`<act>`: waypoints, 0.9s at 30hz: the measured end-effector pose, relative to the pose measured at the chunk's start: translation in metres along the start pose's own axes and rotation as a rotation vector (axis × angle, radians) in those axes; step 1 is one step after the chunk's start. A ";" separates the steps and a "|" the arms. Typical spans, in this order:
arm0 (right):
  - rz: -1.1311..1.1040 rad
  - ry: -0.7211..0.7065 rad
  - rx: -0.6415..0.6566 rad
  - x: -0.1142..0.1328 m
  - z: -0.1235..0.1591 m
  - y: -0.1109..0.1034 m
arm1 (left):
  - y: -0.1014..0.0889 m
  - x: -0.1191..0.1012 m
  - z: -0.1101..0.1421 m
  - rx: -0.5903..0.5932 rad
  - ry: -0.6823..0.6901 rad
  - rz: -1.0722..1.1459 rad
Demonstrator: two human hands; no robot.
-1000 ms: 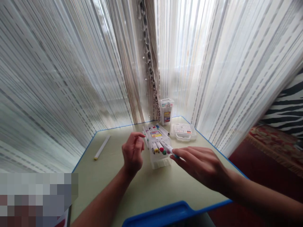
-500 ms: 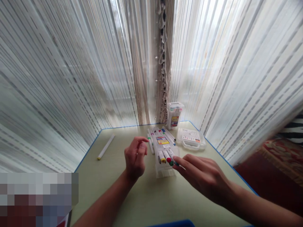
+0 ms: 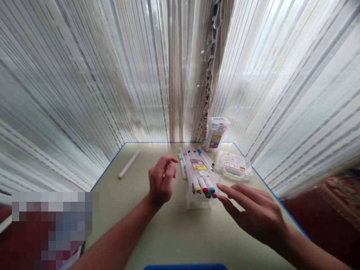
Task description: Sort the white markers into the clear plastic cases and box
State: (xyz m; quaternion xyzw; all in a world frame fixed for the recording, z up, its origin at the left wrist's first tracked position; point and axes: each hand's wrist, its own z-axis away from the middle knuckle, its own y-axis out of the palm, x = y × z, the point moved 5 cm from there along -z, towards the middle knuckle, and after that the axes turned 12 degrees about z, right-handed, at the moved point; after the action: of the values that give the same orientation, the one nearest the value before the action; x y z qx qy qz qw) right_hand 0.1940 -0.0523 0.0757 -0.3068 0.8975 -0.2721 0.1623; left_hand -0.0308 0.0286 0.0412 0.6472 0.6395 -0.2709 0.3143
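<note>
A clear plastic marker case lies on its side, its open end towards me. Inside it several white markers show yellow, red, green, teal and purple ends; the red-ended marker sits near the middle. My right hand is just right of that opening, thumb and forefinger apart around no marker, close to the purple end. Left of the case, my left hand hovers in a loose fist, with nothing visible in it. Behind the case lie several loose markers.
A single yellow-ended marker lies on the left of the table. At the back right stands a filled marker case. A clear flat case with a handle lies in front of it. String curtains hang around the table.
My right hand has let go of a marker in the case and drawn back to the right; a purple end now shows there. My left hand keeps its curled shape. The view has shifted slightly.
</note>
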 end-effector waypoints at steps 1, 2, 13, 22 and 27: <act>-0.019 0.018 -0.031 -0.002 0.002 -0.003 | 0.000 0.001 0.000 0.002 -0.002 -0.009; -0.040 0.035 -0.060 -0.005 0.003 -0.005 | 0.000 0.001 0.000 0.006 -0.005 -0.019; -0.506 0.587 -0.168 -0.065 0.035 0.024 | 0.004 0.009 -0.003 0.078 -0.109 -0.253; -0.549 0.744 -0.080 -0.072 0.034 0.046 | -0.029 0.007 -0.049 0.099 -0.385 -0.586; -0.601 0.850 -0.050 -0.076 0.040 0.050 | -0.088 -0.001 -0.068 0.146 -0.540 -0.968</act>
State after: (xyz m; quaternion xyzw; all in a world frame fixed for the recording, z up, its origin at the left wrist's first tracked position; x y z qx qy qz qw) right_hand 0.2469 0.0139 0.0233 -0.4173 0.7626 -0.3859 -0.3088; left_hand -0.1226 0.0777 0.0809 0.2075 0.7402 -0.5839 0.2611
